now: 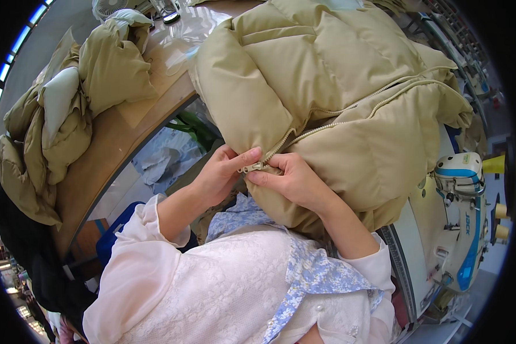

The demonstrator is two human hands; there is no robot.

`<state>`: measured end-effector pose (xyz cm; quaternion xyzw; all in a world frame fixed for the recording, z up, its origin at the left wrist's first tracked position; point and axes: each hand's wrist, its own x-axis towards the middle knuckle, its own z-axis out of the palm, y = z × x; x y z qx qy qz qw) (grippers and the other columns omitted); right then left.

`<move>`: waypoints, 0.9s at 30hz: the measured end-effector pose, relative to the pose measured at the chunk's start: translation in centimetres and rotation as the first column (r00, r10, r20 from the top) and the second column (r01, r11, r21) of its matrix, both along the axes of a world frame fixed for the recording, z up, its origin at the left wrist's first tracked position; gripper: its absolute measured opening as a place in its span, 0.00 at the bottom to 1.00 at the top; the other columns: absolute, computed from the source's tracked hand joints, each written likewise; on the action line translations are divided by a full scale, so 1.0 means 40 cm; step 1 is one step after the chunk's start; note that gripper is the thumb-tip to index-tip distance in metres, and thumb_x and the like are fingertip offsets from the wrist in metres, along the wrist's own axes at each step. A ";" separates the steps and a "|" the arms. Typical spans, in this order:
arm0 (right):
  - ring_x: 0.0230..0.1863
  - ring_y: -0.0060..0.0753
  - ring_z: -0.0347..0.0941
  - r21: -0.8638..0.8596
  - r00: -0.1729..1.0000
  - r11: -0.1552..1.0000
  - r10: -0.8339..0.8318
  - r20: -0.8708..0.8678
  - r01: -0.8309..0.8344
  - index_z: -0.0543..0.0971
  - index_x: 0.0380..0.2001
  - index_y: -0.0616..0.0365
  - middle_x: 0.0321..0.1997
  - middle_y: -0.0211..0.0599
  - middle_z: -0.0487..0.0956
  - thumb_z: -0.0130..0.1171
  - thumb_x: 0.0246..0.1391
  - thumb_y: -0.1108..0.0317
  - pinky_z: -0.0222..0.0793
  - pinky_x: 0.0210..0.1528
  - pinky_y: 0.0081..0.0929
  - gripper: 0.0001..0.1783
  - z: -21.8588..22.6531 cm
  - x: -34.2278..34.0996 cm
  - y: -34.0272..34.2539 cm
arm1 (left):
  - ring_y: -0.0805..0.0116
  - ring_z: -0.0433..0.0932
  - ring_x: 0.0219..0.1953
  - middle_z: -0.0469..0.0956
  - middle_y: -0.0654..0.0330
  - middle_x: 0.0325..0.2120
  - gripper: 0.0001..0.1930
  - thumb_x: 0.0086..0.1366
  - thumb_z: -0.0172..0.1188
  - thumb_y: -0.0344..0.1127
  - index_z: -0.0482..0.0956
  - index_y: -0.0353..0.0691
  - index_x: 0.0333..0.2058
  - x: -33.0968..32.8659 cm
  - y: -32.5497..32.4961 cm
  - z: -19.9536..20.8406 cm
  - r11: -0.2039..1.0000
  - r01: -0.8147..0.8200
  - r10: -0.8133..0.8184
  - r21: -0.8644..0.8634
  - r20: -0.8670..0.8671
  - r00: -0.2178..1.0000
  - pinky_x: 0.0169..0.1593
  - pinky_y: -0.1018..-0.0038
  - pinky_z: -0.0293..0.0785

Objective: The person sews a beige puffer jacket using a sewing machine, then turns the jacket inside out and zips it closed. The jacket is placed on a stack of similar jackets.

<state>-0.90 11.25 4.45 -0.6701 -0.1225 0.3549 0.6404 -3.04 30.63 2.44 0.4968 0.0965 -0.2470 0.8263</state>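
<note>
A beige padded jacket point(327, 63) lies in front of me, its front zip parted along most of its length. At the jacket's near edge, the light-coloured zipper slider point(253, 167) sits between my two hands. My left hand point(218, 175) is closed, pinching the zipper end with thumb and fingers. My right hand point(295, 180) is closed on the other side, gripping the jacket's zip edge, with its thumb just under the slider. The fingers behind the fabric are hidden. Two rows of pale zipper teeth point(321, 127) run away from my hands toward the far right.
To the left, another beige padded garment point(112, 63) is heaped on the wooden table point(126, 123). A white and blue sewing machine point(461, 212) stands on the right. Below the table's opening lie pale blue fabric scraps point(166, 160). A small fan point(109, 7) is at the far left.
</note>
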 end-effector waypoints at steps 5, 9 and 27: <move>0.37 0.11 0.71 0.148 0.983 0.974 -0.160 -0.091 0.173 0.82 0.45 0.67 0.35 0.28 0.83 0.66 0.59 0.61 0.70 0.40 0.18 0.19 -0.016 -0.023 -0.012 | 0.73 0.78 0.47 0.79 0.62 0.47 0.22 0.66 0.66 0.42 0.75 0.39 0.55 0.030 0.025 -0.006 0.993 0.115 -0.115 0.031 0.008 0.993 0.51 0.71 0.73; 0.36 0.25 0.74 -0.118 0.971 0.989 -0.059 0.232 0.088 0.81 0.41 0.63 0.35 0.30 0.80 0.69 0.55 0.58 0.71 0.42 0.27 0.19 -0.016 -0.016 -0.025 | 0.74 0.79 0.47 0.79 0.62 0.47 0.22 0.67 0.65 0.40 0.74 0.38 0.55 0.021 0.014 -0.001 0.988 0.140 -0.143 0.069 0.044 0.989 0.49 0.73 0.74; 0.33 0.42 0.72 0.135 0.437 0.976 -0.197 0.877 0.170 0.75 0.26 0.54 0.27 0.38 0.75 0.65 0.46 0.72 0.67 0.42 0.38 0.07 -0.094 -0.111 0.079 | 0.75 0.76 0.37 0.78 0.67 0.37 0.14 0.66 0.66 0.41 0.77 0.41 0.46 0.037 -0.046 -0.005 0.996 -0.085 0.087 -0.022 0.129 0.988 0.43 0.75 0.70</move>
